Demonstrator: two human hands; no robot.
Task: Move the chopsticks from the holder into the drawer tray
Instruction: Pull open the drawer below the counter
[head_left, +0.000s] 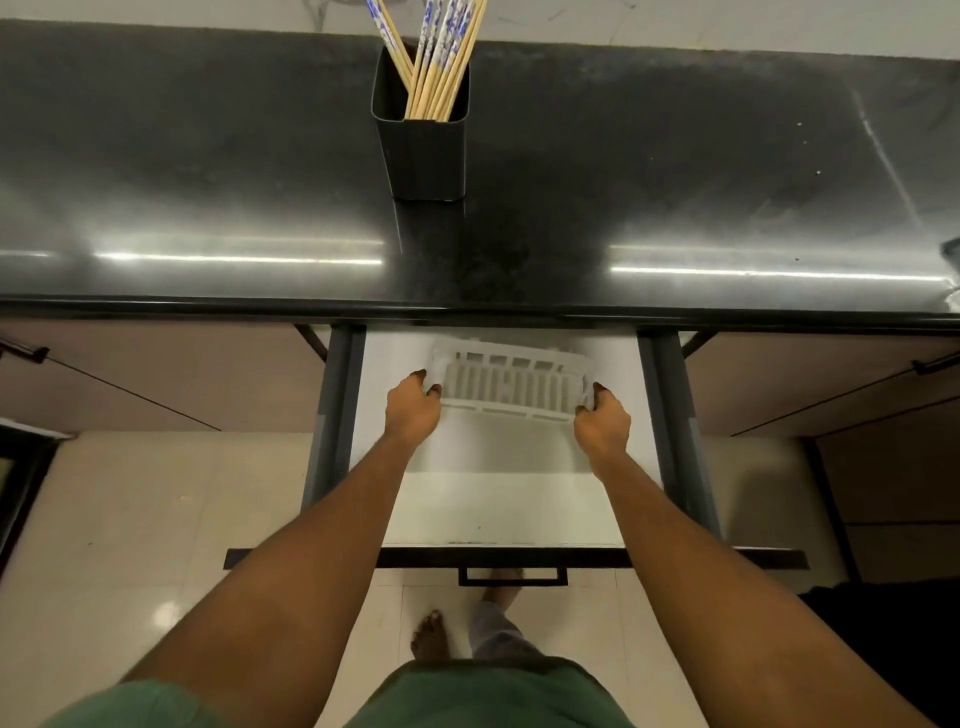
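Several wooden chopsticks with blue-and-white tops stand in a dark rectangular holder on the black countertop. Below the counter a drawer with a white floor is pulled out. A white slotted plastic tray lies at the back of the drawer, slightly askew. My left hand grips the tray's left end with curled fingers. My right hand grips its right end. The tray holds nothing.
The drawer's black front with a handle is nearest me. Dark rails run along both drawer sides. Cabinet doors hang open at left and right. My feet stand on the pale tiled floor under the drawer.
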